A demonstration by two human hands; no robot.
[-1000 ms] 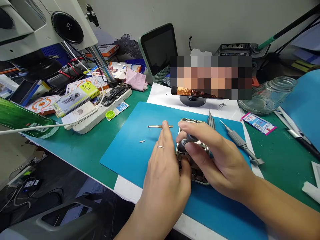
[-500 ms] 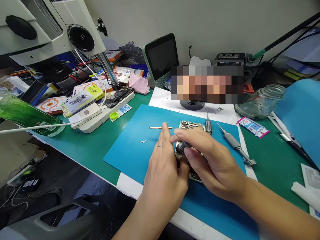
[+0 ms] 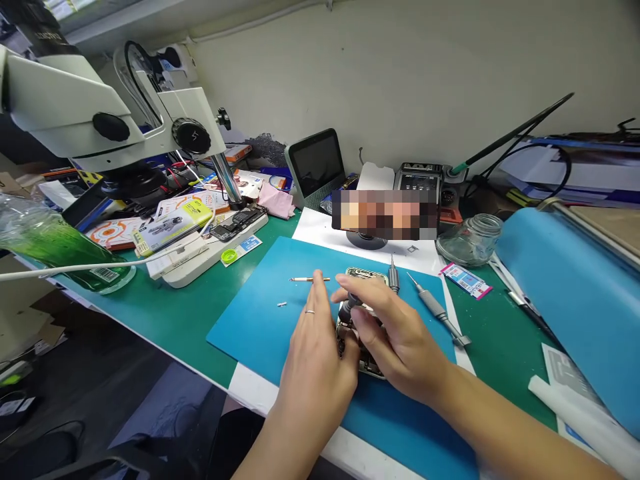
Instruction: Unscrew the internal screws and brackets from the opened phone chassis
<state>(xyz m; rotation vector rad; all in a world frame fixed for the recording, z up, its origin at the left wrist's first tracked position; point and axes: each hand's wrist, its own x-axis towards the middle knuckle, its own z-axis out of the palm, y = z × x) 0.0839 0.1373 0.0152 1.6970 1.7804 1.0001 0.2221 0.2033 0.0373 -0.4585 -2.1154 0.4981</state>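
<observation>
An opened smartphone (image 3: 367,272) lies on the blue mat (image 3: 250,313), its inner parts bare and partly covered by my hands. My left hand (image 3: 320,353) is along its left edge, fingers straight and together, thumb bent over the phone, steadying it. Between the fingers and thumb of my right hand (image 3: 405,340) is a dark grey screwdriver (image 3: 349,307), held over the phone; its tip is hidden. Beyond my left fingertips lies a thin white-and-gold rod (image 3: 300,279), with a small silvery piece (image 3: 282,305) nearer me. Two grey screwdrivers, one short (image 3: 393,277) and one longer (image 3: 434,305), lie to the right.
A microscope (image 3: 150,133) stands at left above boxes and a green bottle (image 3: 75,257). Behind the mat are a small screen device (image 3: 317,163) and a blurred-out patch on a round base (image 3: 367,240). A glass jar (image 3: 473,240) and tweezers (image 3: 515,293) lie right.
The camera view has tilted up and shifted, so more of the wall and microscope shows. Both hands keep nearly the same pose on the phone and screwdriver.
</observation>
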